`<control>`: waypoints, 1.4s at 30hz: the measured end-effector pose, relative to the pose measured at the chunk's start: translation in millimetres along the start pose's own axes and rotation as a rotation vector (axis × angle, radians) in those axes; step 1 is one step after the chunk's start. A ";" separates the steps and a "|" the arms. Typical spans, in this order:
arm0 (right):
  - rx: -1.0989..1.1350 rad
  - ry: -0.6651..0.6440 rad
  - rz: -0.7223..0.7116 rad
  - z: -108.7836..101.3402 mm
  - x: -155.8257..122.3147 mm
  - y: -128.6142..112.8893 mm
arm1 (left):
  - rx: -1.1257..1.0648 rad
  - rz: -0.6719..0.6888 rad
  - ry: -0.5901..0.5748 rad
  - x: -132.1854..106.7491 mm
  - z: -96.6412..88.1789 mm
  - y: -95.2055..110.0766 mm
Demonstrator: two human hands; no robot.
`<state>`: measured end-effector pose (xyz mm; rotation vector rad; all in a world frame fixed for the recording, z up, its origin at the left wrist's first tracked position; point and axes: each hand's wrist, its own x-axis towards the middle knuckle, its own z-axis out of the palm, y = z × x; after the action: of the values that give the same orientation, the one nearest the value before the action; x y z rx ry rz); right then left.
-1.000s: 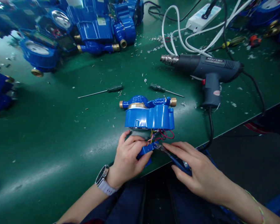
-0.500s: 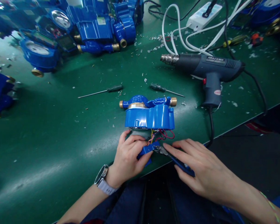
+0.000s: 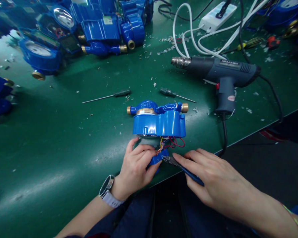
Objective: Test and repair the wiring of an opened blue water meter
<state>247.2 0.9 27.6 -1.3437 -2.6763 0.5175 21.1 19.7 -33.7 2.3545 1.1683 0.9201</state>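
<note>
A blue water meter (image 3: 159,124) with brass threaded ends lies on its side near the front edge of the green table. Red, yellow and pale wires (image 3: 162,144) run from its underside toward a small blue plastic part (image 3: 159,157). My left hand (image 3: 137,163) is closed on that part, pinching it between thumb and fingers. In my right hand (image 3: 208,173) is a pair of pliers (image 3: 190,173) with dark blue handles. Their jaw tips (image 3: 167,159) are at the right edge of the blue part; whether they grip it I cannot tell.
Two screwdrivers (image 3: 123,93) (image 3: 167,92) lie beyond the meter. A heat gun (image 3: 222,71) rests at the right, its cord running over the table edge. Behind it are a white power strip (image 3: 217,18) and looped white cables. More blue meters (image 3: 101,31) crowd the back left.
The blue part has tilted a little in my left hand. The pliers have shifted slightly, with their handles closer together. The meter and tools on the table stay put.
</note>
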 end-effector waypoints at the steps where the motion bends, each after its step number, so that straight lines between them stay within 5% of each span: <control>1: -0.004 0.007 0.006 1.0 -0.2 -0.8 | 0.000 0.005 0.001 0.1 0.2 0.0; 13: 0.004 0.082 0.086 11.2 -7.7 -11.5 | 0.036 0.018 -0.011 -1.5 -0.2 1.2; 19: 0.297 0.021 0.193 15.6 -2.8 -8.2 | 0.062 0.020 0.013 -1.7 -2.1 -1.5; 24: 0.538 0.099 0.237 25.3 -0.4 -8.1 | 0.070 -0.002 0.026 -2.1 -1.4 -4.6; 42: 0.175 0.113 0.076 19.9 0.9 2.0 | 0.007 -0.027 0.019 -3.1 -0.6 -5.1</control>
<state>243.4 -2.3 8.2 -1.3848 -2.4355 0.6473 16.4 20.3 -37.4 2.3346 1.2094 0.9327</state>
